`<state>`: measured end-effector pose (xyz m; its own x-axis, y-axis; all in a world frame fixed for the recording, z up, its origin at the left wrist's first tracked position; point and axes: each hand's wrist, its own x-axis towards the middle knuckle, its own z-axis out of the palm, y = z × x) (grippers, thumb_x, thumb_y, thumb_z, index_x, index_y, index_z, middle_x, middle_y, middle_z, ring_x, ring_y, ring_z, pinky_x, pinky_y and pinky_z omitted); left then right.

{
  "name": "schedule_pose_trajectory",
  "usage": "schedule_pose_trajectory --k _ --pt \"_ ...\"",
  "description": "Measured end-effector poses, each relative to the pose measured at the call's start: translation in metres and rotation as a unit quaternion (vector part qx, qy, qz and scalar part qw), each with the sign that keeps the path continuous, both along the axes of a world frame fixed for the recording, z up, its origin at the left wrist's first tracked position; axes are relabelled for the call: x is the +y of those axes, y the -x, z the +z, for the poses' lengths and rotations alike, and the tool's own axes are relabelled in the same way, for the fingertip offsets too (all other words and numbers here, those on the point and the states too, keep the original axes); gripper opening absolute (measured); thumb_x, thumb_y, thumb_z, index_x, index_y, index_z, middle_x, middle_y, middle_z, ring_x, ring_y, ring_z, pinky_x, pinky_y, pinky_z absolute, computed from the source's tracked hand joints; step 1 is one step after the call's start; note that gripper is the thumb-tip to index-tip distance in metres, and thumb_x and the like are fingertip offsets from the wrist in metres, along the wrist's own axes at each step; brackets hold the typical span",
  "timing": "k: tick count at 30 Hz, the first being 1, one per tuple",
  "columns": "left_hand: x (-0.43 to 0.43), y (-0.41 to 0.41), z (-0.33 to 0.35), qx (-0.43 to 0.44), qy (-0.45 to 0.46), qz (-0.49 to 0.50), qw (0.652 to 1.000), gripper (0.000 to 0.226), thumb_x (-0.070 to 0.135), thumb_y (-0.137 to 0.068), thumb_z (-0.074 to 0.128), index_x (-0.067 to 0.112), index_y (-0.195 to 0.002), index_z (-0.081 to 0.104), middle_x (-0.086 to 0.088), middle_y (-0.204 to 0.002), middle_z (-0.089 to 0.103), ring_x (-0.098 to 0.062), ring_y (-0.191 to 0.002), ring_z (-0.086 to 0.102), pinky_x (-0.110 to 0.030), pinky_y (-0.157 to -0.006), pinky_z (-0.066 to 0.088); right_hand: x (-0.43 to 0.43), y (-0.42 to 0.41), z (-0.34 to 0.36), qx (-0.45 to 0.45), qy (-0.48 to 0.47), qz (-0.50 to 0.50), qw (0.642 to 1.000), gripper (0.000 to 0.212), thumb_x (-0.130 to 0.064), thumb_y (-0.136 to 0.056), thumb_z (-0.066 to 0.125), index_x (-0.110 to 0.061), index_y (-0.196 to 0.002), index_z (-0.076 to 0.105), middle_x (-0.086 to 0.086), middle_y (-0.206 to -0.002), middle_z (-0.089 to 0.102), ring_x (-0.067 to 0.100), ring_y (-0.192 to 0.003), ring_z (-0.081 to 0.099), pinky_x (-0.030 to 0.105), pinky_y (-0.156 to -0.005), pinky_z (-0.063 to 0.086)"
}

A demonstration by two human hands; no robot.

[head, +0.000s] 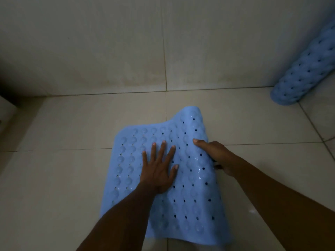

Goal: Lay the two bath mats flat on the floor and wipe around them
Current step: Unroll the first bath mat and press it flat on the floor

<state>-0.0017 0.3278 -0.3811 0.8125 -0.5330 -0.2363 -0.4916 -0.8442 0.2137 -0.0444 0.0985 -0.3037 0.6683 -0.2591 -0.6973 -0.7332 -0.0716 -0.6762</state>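
Note:
A light blue bath mat (188, 200) with bumps and small holes lies on the tiled floor in the middle of the head view. Its left part rests flat while its right edge curls upward. My left hand (159, 169) presses flat on the mat's middle, fingers spread. My right hand (215, 156) grips the raised right edge, thumb on top and fingers tucked under it. A second blue mat (304, 69), rolled into a tube, leans in the corner at the far right with its lower end on the floor.
Beige floor tiles (72, 178) surround the mat on the left and front. A tiled wall (108, 51) rises just behind it. A dark edge of some fixture (7, 105) shows at the far left.

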Motion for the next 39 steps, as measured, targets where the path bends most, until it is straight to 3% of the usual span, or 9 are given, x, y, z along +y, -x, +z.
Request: schedule_pose_trajectory --k 3,7,10,12,16,21,25,34,39 --pt "-0.009 0.01 -0.008 0.036 -0.008 0.018 0.999 0.065 0.064 -0.1 0.004 0.044 -0.154 -0.026 0.006 -0.163 -0.035 -0.027 -0.147 -0.038 -0.062 -0.12 -0.015 -0.007 0.003 -0.004 -0.013 -0.021 -0.01 1.0 0.069 -0.062 -0.072 0.079 -0.009 -0.115 0.072 0.006 -0.102 0.078 0.023 -0.087 0.076 0.038 -0.075 0.063" --pt "-0.01 0.01 -0.015 0.029 -0.037 0.022 0.999 0.069 0.071 -0.094 0.0 0.045 -0.152 -0.028 0.006 -0.16 -0.041 -0.027 -0.145 -0.043 -0.062 -0.119 -0.018 -0.019 0.006 -0.01 0.003 0.035 -0.073 0.997 0.123 -0.074 -0.033 0.091 -0.01 -0.132 0.058 0.007 -0.121 0.069 0.026 -0.099 0.072 0.041 -0.08 0.063" --pt "-0.011 0.008 -0.017 0.031 -0.049 0.022 0.998 0.07 0.072 -0.095 0.004 0.046 -0.151 -0.029 0.005 -0.16 -0.041 -0.028 -0.145 -0.042 -0.062 -0.118 -0.018 -0.031 0.013 -0.013 0.004 0.072 -0.078 0.994 0.122 -0.078 -0.028 0.088 -0.014 -0.129 0.062 0.006 -0.122 0.069 0.027 -0.103 0.069 0.046 -0.089 0.06" --pt "-0.011 0.009 -0.017 0.029 -0.054 0.022 0.998 0.07 0.073 -0.096 0.004 0.046 -0.151 -0.03 0.004 -0.16 -0.041 -0.029 -0.145 -0.042 -0.063 -0.119 -0.017 -0.035 0.016 -0.008 0.002 0.084 -0.06 0.995 0.119 -0.084 -0.031 0.084 -0.018 -0.128 0.063 0.004 -0.121 0.07 0.026 -0.102 0.07 0.044 -0.087 0.06" --pt "-0.011 0.009 -0.014 0.036 -0.064 0.028 0.997 0.07 0.072 -0.095 0.004 0.046 -0.15 -0.031 0.005 -0.16 -0.041 -0.029 -0.145 -0.04 -0.062 -0.119 -0.016 -0.042 0.023 0.007 0.002 0.031 -0.025 0.999 0.069 -0.065 -0.072 0.078 -0.014 -0.117 0.067 0.001 -0.107 0.073 0.017 -0.09 0.07 0.028 -0.064 0.053" --pt "-0.005 0.006 -0.013 0.039 -0.07 0.025 0.996 0.069 0.072 -0.096 0.004 0.046 -0.15 -0.031 0.005 -0.159 -0.043 -0.03 -0.145 -0.04 -0.063 -0.119 -0.015 -0.048 0.03 0.001 -0.04 0.024 -0.073 0.996 0.05 -0.05 -0.074 0.083 -0.015 -0.109 0.071 0.004 -0.102 0.076 0.017 -0.083 0.073 0.026 -0.058 0.056" --pt "0.004 -0.003 -0.013 0.05 -0.081 0.037 0.995 0.069 0.071 -0.097 0.006 0.047 -0.151 -0.029 0.006 -0.16 -0.041 -0.03 -0.147 -0.038 -0.062 -0.119 -0.016 -0.061 0.035 -0.011 -0.025 0.087 -0.125 0.988 0.08 -0.059 -0.051 0.091 -0.013 -0.112 0.07 0.006 -0.105 0.074 0.026 -0.089 0.073 0.043 -0.081 0.062" --pt "-0.006 -0.005 -0.01 0.087 -0.094 0.052 0.99 0.068 0.065 -0.101 0.01 0.044 -0.152 -0.029 0.0 -0.159 -0.042 -0.034 -0.144 -0.04 -0.06 -0.12 -0.016 -0.074 0.036 -0.003 -0.032 0.047 -0.06 0.997 0.054 -0.035 -0.073 0.088 -0.012 -0.118 0.068 0.008 -0.106 0.075 0.025 -0.091 0.075 0.04 -0.082 0.061" --pt "-0.005 -0.022 -0.002 0.113 -0.092 0.035 0.989 0.069 0.064 -0.102 0.017 0.045 -0.155 -0.023 0.001 -0.163 -0.036 -0.036 -0.148 -0.034 -0.059 -0.122 -0.01 -0.075 0.035 0.005 -0.039 0.178 -0.091 0.979 0.092 -0.047 -0.061 0.093 -0.008 -0.129 0.044 0.002 -0.117 0.059 0.023 -0.101 0.063 0.041 -0.086 0.056"
